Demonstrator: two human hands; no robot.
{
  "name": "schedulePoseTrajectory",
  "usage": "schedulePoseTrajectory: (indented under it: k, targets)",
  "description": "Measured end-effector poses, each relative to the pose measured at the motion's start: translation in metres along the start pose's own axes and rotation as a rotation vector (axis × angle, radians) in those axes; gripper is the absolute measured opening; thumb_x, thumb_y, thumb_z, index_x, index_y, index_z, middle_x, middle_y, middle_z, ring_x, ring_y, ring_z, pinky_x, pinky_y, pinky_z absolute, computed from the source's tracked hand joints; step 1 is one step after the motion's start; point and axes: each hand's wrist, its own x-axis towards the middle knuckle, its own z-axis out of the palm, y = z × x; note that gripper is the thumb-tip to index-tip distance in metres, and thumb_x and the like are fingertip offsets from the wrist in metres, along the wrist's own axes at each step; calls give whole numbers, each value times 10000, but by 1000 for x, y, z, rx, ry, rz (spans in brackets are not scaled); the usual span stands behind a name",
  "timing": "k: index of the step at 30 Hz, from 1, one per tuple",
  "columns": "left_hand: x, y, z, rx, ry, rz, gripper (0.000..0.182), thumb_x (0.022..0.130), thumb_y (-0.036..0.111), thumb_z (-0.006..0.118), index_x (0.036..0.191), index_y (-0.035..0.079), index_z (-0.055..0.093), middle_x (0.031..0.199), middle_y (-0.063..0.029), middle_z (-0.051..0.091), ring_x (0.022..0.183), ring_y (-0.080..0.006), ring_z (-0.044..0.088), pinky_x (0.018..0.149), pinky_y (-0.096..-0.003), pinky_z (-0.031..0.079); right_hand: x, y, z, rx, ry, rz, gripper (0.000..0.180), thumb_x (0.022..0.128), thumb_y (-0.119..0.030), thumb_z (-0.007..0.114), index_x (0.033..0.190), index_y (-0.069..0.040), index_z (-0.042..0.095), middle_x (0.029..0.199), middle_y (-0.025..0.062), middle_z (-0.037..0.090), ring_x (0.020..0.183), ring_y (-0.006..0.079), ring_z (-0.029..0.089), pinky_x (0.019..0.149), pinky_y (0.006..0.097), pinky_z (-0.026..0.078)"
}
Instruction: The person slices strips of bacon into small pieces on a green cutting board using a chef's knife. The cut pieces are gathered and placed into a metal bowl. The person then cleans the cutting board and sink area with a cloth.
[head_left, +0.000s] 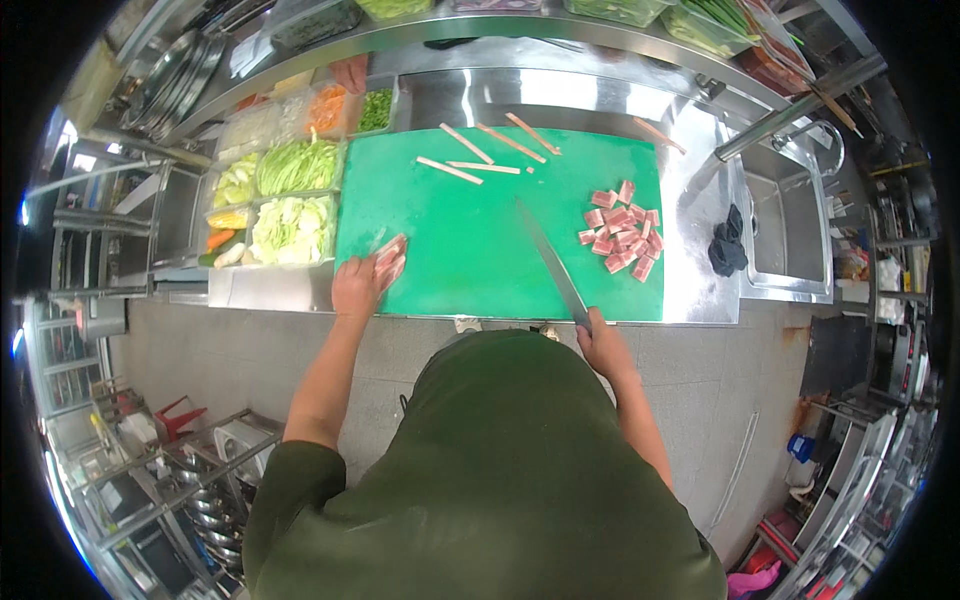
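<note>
My left hand (355, 286) is at the left front of a green cutting board (450, 247), its fingers closed over the near end of some raw meat strips (390, 259). My right hand (606, 349), just off the board's front edge, grips the handle of a long kitchen knife (553, 259). The blade lies over the board and points away from me, slightly left. Right of it sits a pile of cubed raw meat (622, 229). Several thin pale sticks (484, 167) and pinkish sticks (514, 142) are scattered along the far edge.
Left of the board stand tubs of shredded cabbage (296, 166), cut lettuce (292, 229), shredded carrot (326, 107) and chopped greens (375, 111). Another person's hand (349, 73) reaches by the carrot. At right are a dark cloth (727, 241) and a steel sink (772, 217); a shelf (480, 28) overhangs the back.
</note>
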Motion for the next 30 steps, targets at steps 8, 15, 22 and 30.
schedulePoseTrajectory:
  k: [8, 15, 22, 30]
  targets:
    - [20, -11, -17, 110, -89, 3, 279, 964, 354, 734, 1099, 112, 772, 894, -106, 658, 841, -333, 671, 725, -444, 554, 3, -6, -4, -19, -5, -34, 352, 1045, -291, 597, 1307, -85, 482, 942, 326, 724, 885, 561, 689, 776, 660, 525]
    - [103, -13, -51, 122, 380, 36, 130, 951, 221, 740, 1019, 110, 742, 933, -48, 687, 876, -269, 682, 758, -397, 562, 2, -3, -7, -52, -18, -90, 365, 1050, -314, 599, 1306, -82, 477, 943, 322, 726, 878, 559, 691, 768, 661, 526]
    - [97, 29, 3, 28, 104, 343, 374, 804, 144, 783, 1174, 138, 725, 1014, -34, 723, 932, -241, 691, 838, -391, 567, 5, -2, -9, -23, 39, -171, 394, 1047, -318, 605, 1334, -83, 472, 972, 330, 727, 887, 556, 695, 756, 663, 526]
    - [141, 10, -19, 125, 99, 278, 477, 855, 100, 741, 1316, 223, 733, 1054, -39, 757, 959, -265, 715, 877, -435, 576, -1, -4, -1, 42, 3, 21, 463, 1040, -274, 608, 1421, -60, 455, 1037, 362, 711, 958, 577, 678, 812, 645, 533]
